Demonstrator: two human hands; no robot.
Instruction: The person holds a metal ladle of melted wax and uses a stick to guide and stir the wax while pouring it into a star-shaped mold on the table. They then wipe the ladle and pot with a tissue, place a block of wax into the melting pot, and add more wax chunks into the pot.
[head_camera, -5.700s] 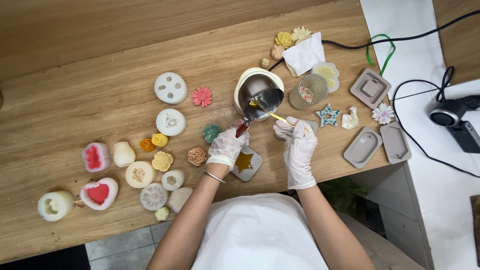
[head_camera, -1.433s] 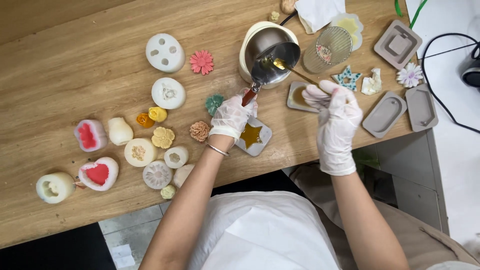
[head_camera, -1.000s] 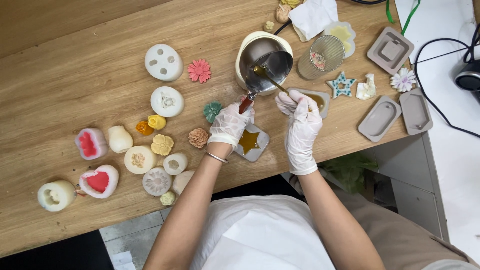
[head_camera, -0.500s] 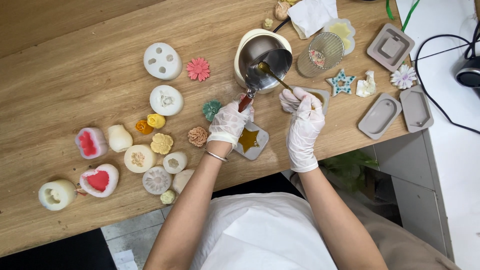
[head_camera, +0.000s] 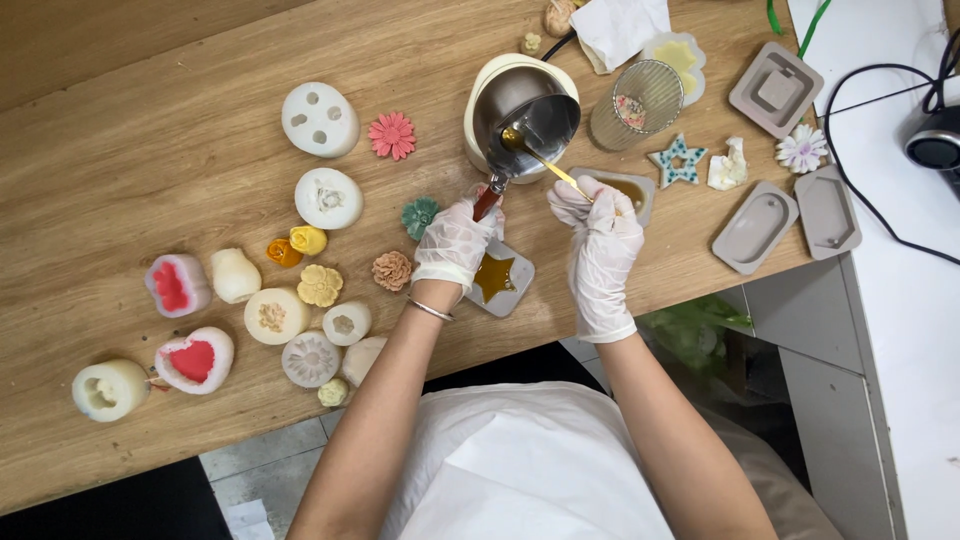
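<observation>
Metal pot (head_camera: 528, 125), tilted over the star mould (head_camera: 497, 277), has swung back leftward; left hand (head_camera: 455, 243) grips its handle, right hand (head_camera: 603, 235) pinches a stirring stick (head_camera: 545, 162).

bright, even overhead light, soft shadows, sharp focus.

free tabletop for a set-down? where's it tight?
Bare wood: far-left expanse beyond the white round three-hole mould; the near edge right of the grey star-cavity mould. Crowded: the cluster around the yellow wax flower, and the right end by the grey oval mould.
</observation>
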